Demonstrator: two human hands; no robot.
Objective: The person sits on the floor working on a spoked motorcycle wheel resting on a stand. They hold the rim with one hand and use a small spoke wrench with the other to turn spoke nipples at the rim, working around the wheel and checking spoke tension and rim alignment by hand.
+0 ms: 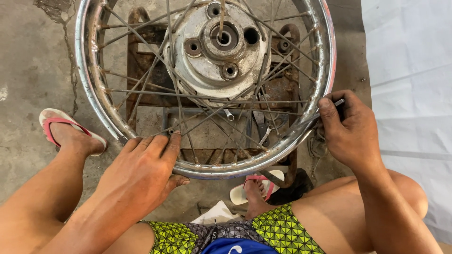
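A spoked metal wheel rim point(94, 101) with a grey hub point(217, 44) stands over a rusty metal stand point(141, 70). My left hand point(141, 171) rests flat on the rim's lower left edge, fingers over the rim, thumb beneath it. My right hand point(348, 129) is at the rim's right edge, closed on a small metal tool point(338, 102) held against the rim near a spoke end. Thin spokes point(188, 96) cross between hub and rim.
Spanners and small tools point(261, 127) lie on the stand under the wheel. My feet in pink-strapped sandals point(56, 124) point(256, 186) flank the stand on the concrete floor point(28, 56). A white sheet point(409, 84) covers the ground at right.
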